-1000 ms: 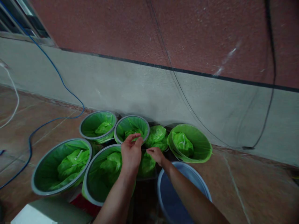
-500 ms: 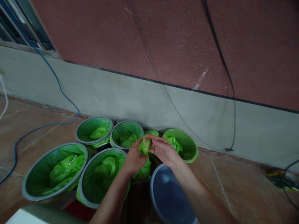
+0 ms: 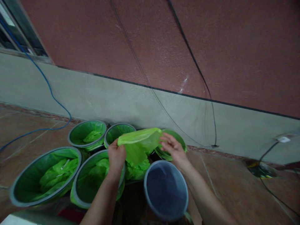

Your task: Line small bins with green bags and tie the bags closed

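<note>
A thin light-green plastic bag (image 3: 139, 140) stretches between my two hands, its upper edge nearly straight and its loose lower part hanging down. My left hand (image 3: 117, 156) is closed on the bag's left end. At the other end, the bent fingers of my right hand (image 3: 173, 147) hold the bag's right edge, partly hidden by it. Below the right hand stands a grey bin (image 3: 166, 190) with no liner in it. More crumpled green bags (image 3: 138, 170) lie in a heap just beneath the held one.
Several grey bins with green liners, such as the front left one (image 3: 44, 175), stand on the left. A green-lined bin (image 3: 174, 136) stands by the wall (image 3: 105, 97). A blue cable (image 3: 50, 90) crosses the tiled floor at left. Dark cables (image 3: 267, 184) lie at right.
The small bunched green bag between my hands is now spread out wide. My hands have moved apart, the left one leftward. The view has shifted a little to the right.
</note>
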`<state>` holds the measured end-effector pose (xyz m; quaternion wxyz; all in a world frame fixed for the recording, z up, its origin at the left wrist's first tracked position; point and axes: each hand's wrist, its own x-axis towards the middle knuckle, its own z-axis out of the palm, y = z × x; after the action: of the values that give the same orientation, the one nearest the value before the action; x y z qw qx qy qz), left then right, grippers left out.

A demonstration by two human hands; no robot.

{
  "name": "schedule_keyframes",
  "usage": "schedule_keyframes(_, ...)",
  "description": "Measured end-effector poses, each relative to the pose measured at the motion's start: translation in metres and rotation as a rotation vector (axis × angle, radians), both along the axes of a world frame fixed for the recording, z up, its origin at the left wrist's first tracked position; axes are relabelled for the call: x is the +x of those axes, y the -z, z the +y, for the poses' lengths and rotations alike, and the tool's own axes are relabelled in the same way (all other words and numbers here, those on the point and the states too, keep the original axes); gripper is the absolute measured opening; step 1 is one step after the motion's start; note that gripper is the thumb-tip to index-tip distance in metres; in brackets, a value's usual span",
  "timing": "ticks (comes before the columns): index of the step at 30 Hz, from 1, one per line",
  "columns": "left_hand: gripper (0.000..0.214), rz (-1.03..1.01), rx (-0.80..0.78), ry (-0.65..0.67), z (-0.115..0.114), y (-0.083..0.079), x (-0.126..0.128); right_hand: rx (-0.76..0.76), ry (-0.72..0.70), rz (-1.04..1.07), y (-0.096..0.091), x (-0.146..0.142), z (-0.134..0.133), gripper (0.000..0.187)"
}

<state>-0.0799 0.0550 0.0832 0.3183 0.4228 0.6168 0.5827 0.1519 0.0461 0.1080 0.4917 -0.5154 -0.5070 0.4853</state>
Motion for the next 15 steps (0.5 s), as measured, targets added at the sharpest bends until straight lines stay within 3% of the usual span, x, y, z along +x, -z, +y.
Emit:
schedule_keyframes(2, 0.019, -0.121, 0.059, -0.145, 0.001, 0.000, -0.007, -0.161, -0.069, -0.367, 0.044, -0.005, -0.016, 0.052)
schedule_keyframes(4, 0.011, -0.165, 0.132, -0.299, 0.002, -0.001, -0.014, -0.152, -0.217, -0.679, 0.082, -0.020, -0.033, 0.051)
schedule_keyframes(6, 0.009, -0.169, 0.246, -0.446, 0.004, -0.004, -0.021, -0.115, -0.315, -0.881, 0.108, -0.040, -0.045, 0.048)
schedule_keyframes(11, 0.021, -0.201, 0.450, -0.671, 0.007, -0.020, -0.038, -0.128, -0.429, -1.107, 0.129, -0.082, -0.041, 0.054)
schedule_keyframes(15, 0.021, -0.287, 0.540, -0.701, 0.001, -0.034, -0.038, -0.211, -0.489, -1.227, 0.143, -0.098, -0.023, 0.056)
